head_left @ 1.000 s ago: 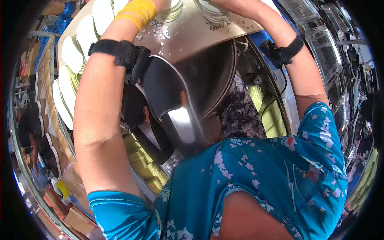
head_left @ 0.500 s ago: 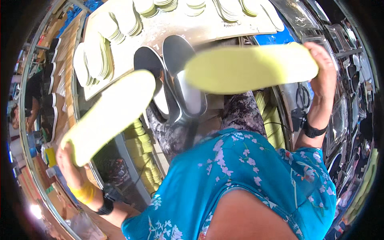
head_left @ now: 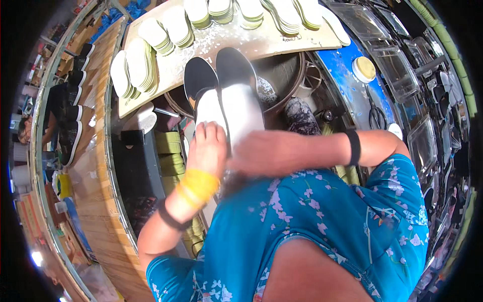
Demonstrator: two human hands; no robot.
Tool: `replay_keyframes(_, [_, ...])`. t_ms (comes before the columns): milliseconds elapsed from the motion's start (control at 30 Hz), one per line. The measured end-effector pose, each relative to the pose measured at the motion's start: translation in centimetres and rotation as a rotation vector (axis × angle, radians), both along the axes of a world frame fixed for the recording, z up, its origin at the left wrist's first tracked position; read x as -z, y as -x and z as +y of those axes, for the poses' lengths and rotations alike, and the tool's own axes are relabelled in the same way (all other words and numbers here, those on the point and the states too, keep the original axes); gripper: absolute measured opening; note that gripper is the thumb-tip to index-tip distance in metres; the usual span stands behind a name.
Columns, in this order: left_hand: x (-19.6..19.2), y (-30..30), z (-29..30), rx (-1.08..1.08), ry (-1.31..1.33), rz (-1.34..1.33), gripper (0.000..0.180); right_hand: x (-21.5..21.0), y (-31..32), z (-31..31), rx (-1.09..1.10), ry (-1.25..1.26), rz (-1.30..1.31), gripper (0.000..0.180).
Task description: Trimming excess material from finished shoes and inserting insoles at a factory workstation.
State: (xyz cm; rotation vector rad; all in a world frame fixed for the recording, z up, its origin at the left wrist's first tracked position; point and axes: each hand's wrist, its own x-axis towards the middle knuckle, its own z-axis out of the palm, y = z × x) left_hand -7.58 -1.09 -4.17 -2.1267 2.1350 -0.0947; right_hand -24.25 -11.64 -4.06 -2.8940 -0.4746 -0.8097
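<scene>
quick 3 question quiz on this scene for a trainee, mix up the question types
1. True or false: the left hand rests on the left sole plate.
2. What lies stacked on the board? A) pale insoles B) bottles C) gloves
3. Fill in: the band on the left wrist, just behind the hand, is ____ in colour.

Key: 1 true; 2 A, the pale insoles; 3 yellow, the band.

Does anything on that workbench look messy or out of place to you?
Mostly tidy: the pale insoles sit in neat stacks along the board. One oddity: white powdery specks dust the board's bare middle. The left hand and the blurred right hand rest on two sole-shaped pieces, which lie side by side, not askew.
</scene>
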Motion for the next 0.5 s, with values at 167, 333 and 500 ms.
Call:
replay_keyframes(167, [2.8, -4.3, -3.5, 0.007, -0.004, 0.154, 0.028, 4.7, -0.8, -6.7, 0.223, 0.023, 0.249, 0.029])
replay_keyframes(333, [0.7, -5.1, -7.3, -0.041, -0.115, 0.093, 0.019, 3.0, -3.7, -5.6, 0.266, -0.145, 0.522, 0.021])
replay_keyframes(500, [1.4, -5.0, -10.7, 0.087, -0.557, -0.278, 0.014, 2.8, -7.4, -7.1, 0.312, -0.258, 0.910, 0.014])
